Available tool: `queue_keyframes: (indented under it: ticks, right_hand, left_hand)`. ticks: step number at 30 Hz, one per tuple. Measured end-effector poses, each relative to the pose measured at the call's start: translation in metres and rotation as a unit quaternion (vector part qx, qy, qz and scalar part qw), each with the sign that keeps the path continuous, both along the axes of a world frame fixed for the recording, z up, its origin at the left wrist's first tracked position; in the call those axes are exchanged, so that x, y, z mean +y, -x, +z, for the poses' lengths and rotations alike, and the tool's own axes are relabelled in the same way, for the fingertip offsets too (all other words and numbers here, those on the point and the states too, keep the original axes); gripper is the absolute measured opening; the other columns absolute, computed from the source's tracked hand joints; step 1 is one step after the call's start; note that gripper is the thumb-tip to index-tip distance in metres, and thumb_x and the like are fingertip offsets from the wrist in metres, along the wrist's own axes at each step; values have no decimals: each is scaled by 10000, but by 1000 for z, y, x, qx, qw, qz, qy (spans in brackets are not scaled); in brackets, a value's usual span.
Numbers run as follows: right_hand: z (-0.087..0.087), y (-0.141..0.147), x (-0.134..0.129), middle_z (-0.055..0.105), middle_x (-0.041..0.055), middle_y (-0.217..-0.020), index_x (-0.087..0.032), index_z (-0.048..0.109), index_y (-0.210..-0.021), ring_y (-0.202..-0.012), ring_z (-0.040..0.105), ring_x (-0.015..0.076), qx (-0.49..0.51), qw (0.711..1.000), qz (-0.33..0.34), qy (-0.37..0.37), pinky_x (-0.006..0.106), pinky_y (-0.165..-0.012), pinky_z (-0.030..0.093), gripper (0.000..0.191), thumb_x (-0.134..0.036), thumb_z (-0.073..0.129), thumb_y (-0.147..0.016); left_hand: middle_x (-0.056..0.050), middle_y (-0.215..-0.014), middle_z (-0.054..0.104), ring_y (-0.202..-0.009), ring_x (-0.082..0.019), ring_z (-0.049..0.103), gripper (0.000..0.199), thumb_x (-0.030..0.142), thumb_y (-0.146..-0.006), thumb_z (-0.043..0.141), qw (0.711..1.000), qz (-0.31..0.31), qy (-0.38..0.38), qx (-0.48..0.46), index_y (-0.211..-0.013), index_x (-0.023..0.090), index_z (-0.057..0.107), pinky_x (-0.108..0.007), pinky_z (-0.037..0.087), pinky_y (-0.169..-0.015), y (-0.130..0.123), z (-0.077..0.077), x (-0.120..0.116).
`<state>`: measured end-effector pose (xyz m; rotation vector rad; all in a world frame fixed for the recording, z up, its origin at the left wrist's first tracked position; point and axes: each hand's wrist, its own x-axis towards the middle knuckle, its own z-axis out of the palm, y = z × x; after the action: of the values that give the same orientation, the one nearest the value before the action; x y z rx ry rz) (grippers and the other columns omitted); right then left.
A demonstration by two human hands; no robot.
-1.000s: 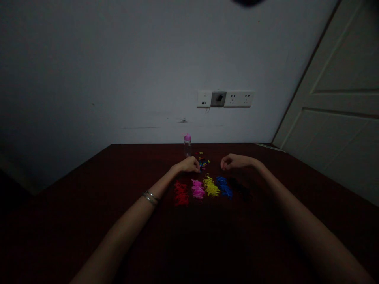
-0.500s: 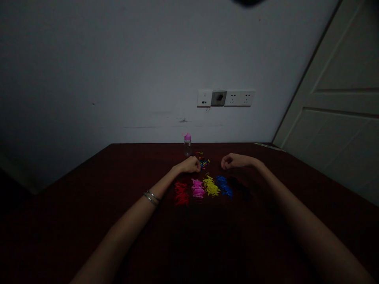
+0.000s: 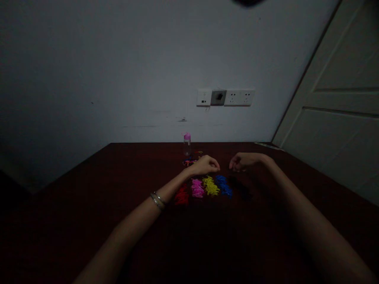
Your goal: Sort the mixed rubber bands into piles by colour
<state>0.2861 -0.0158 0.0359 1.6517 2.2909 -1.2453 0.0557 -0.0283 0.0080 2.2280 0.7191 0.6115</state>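
Above the yellow bands (image 3: 211,186) and the near end of the blue bands (image 3: 224,186), my left hand (image 3: 205,165) has its fingers pinched together; anything between them is too small to make out. My right hand (image 3: 240,162) hangs to its right with fingers curled together, behind the dark bands (image 3: 241,187), its content also hidden. Pink bands (image 3: 197,188) and red bands (image 3: 181,195) lie further left in the row, the red ones beside my left forearm. A small mixed-colour pile (image 3: 189,162) is partly covered by my left hand.
A clear bottle with a pink cap (image 3: 187,145) stands at the back of the dark red table (image 3: 142,165). Beside it lies a red and yellow band (image 3: 199,152). Behind are the wall with sockets (image 3: 237,98) and a white door (image 3: 340,102) at right.
My left hand has moved right, from beside the mixed pile to near the blue bands. My right hand has shifted slightly right.
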Motion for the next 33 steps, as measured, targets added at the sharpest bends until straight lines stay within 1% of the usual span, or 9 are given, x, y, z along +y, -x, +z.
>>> queue_keyframes:
  ticks: [4, 8, 11, 14, 18, 23, 25, 29, 33]
  right_hand:
    - [0, 3, -3, 625, 55, -774, -143, 598, -949, -630, 538, 114, -18, 1000, 20, 16, 184, -484, 388, 413, -258, 615, -552]
    - [-7, 10, -2, 596, 27, -694, -157, 603, -921, -601, 519, 108, -51, 998, 20, 21, 184, -472, 372, 417, -304, 654, -534]
    - [-15, 16, 1, 588, 17, -692, -165, 612, -874, -595, 513, 106, -61, 997, 23, 28, 192, -479, 378, 384, -315, 660, -524]
    - [-22, 18, 5, 583, 11, -681, -159, 619, -811, -574, 501, 101, -74, 997, 24, 11, 198, -481, 380, 314, -274, 640, -520]
    - [-28, 17, 9, 572, 5, -616, -150, 631, -714, -539, 484, 97, -83, 996, 29, -13, 203, -475, 366, 205, -222, 592, -526]
    - [-29, 16, 9, 589, -1, -608, -156, 647, -688, -535, 493, 101, -76, 997, 21, -5, 210, -487, 372, 191, -218, 594, -515]
    - [-29, 17, 8, 594, -2, -605, -154, 650, -678, -532, 498, 102, -79, 997, 21, -3, 210, -487, 373, 188, -218, 598, -509]
    - [-30, 16, 10, 600, 4, -613, -144, 654, -672, -533, 500, 103, -97, 995, 22, 1, 203, -476, 371, 191, -212, 589, -506]
    - [-33, 12, 12, 599, 4, -611, -145, 652, -681, -525, 497, 103, -105, 994, 20, -5, 205, -474, 369, 198, -206, 582, -507]
  left_hand:
    - [-25, -666, 598, -589, -80, 472, 228, 212, -678, 546, 999, -28, 12, 10, -821, 82, 667, -191, 349, -551, -8, -7, -8]
    - [-40, -731, 628, -638, -92, 503, 243, 196, -684, 551, 999, -19, 28, 21, -871, 95, 668, -201, 375, -594, -9, -9, -6]
    - [-52, -755, 639, -647, -94, 509, 233, 197, -688, 554, 999, -7, 32, -1, -865, 102, 672, -213, 388, -606, -7, -7, -2]
    - [-66, -780, 646, -662, -101, 516, 233, 233, -696, 558, 998, 20, 38, -35, -851, 105, 676, -227, 398, -619, -3, -3, 3]
    - [-81, -749, 642, -619, -101, 509, 269, 272, -697, 560, 993, 74, 63, -70, -855, 86, 674, -232, 390, -579, 8, 5, 12]
    - [-95, -725, 635, -580, -90, 485, 241, 256, -675, 590, 984, 127, 70, -105, -802, 73, 683, -213, 351, -525, 31, 13, 25]
    - [-77, -654, 614, -519, -74, 446, 249, 267, -676, 589, 977, 160, 76, -117, -799, 70, 681, -206, 313, -480, 43, 13, 32]
    - [7, -479, 488, -405, -41, 334, 266, 292, -681, 556, 960, 224, 96, -137, -791, 80, 673, -190, 225, -411, 66, 4, 47]
    - [44, -446, 424, -369, -30, 283, 263, 302, -662, 547, 948, 261, 121, -137, -770, 91, 663, -183, 180, -385, 83, -15, 61]
